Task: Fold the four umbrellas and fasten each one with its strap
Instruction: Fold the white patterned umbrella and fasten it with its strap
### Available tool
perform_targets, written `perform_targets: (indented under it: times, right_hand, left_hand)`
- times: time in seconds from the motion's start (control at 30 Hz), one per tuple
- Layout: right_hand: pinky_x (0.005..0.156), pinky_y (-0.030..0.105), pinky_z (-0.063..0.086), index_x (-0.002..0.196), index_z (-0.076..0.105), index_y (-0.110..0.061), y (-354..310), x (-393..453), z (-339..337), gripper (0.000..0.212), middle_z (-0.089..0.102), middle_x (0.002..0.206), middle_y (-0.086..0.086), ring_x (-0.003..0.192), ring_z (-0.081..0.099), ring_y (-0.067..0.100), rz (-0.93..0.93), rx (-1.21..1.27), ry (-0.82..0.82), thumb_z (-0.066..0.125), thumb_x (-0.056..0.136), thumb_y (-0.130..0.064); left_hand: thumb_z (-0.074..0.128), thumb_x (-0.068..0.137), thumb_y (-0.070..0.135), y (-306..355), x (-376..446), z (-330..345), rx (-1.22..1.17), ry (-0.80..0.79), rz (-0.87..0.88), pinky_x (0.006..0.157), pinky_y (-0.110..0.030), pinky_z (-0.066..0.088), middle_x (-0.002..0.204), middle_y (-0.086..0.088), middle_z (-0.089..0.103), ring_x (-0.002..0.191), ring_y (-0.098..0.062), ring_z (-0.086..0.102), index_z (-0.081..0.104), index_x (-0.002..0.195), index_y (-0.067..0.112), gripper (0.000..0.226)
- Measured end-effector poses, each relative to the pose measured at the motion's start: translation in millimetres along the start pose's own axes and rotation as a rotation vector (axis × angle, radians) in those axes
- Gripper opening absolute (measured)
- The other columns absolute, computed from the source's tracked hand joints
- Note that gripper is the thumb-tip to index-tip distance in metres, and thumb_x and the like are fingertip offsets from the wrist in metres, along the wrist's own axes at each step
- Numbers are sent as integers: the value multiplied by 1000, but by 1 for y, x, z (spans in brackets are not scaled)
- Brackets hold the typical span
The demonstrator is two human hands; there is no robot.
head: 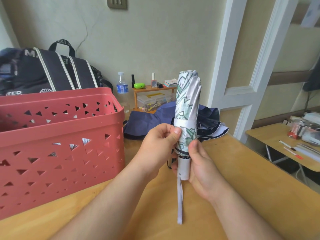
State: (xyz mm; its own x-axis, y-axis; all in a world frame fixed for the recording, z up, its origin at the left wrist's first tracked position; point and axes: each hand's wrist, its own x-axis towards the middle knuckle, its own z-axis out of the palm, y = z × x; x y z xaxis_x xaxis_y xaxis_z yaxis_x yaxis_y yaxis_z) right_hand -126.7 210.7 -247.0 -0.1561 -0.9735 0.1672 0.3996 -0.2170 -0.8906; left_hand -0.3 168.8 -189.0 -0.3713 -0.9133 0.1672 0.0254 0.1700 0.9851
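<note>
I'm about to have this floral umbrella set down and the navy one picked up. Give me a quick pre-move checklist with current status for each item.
1. Floral umbrella canopy rolled tight around the shaft: ok.
2. White strap wrapped around the canopy: ok, it circles the roll just above the left hand.
3. Strap fastener actually closed: cannot tell, the left thumb covers that end.
4. Both hands holding securely: ok, the right hand grips the handle, the umbrella is upright.
5. Wrist loop clear of snags: ok, it hangs free above the table.
6. Navy umbrella ready to take: not ok as folded, it lies loose and unrolled behind, beside the red basket.
</note>
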Motion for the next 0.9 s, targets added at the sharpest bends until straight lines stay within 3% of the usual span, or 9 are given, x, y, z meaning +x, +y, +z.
perform_targets:
  times: [0.07,0.2,0.3,0.47,0.53,0.67,0.8,0.9]
  right_hand:
    - [58,33,44,127,64,-17,0,0,-1,55,69,97,6,73,55,19,45,23,2,43,98,-58]
    - [50,28,26,95,74,-25,-2,-2,-2,64,53,72,4,51,40,17,147,-14,45,43,86,-80]
    - [50,29,25,96,71,-26,-4,-3,-2,66,50,66,4,44,36,17,150,-61,81,45,79,-84]
    - [48,29,28,85,69,-24,-10,-6,0,66,45,63,5,41,31,17,209,-31,78,41,81,-84]
    - [48,28,28,83,70,-26,-11,-7,0,65,44,62,4,40,31,16,211,-23,70,39,86,-83]
    - [49,29,28,89,72,-27,-8,-6,2,59,47,63,4,41,32,16,182,-38,74,45,85,-79]
    - [48,27,30,108,66,-22,-1,-3,1,58,54,70,6,46,40,19,94,-94,121,61,86,-76]
    - [47,28,36,114,66,-21,4,1,0,63,61,81,6,63,53,19,14,-103,147,60,84,-75]
  left_hand:
    - [56,108,21,2,-2,1,-12,-25,-14,48,-13,45,68,1,61,51,-6,54,62,97,1,24]
    - [53,109,22,0,-5,7,27,-71,-2,46,-15,44,58,10,60,47,-4,54,62,91,6,25]
    - [55,108,24,-4,-7,10,139,-43,63,53,-19,47,61,12,61,50,-5,56,63,96,3,25]
    - [53,104,31,-6,-5,3,85,-184,76,69,-43,48,75,-13,63,61,-30,64,54,86,11,27]
    - [53,102,30,-6,-4,0,77,-207,92,70,-44,50,77,-15,61,62,-33,64,53,85,12,25]
    - [57,107,23,-4,-6,1,108,-124,75,66,-34,49,71,2,62,57,-17,62,57,87,12,23]
    - [63,103,22,-6,-7,4,301,43,230,55,-23,47,69,7,62,51,-5,59,54,101,26,10]
    - [60,100,23,-8,-4,3,533,125,336,65,-30,52,74,11,68,64,-6,62,62,99,33,10]
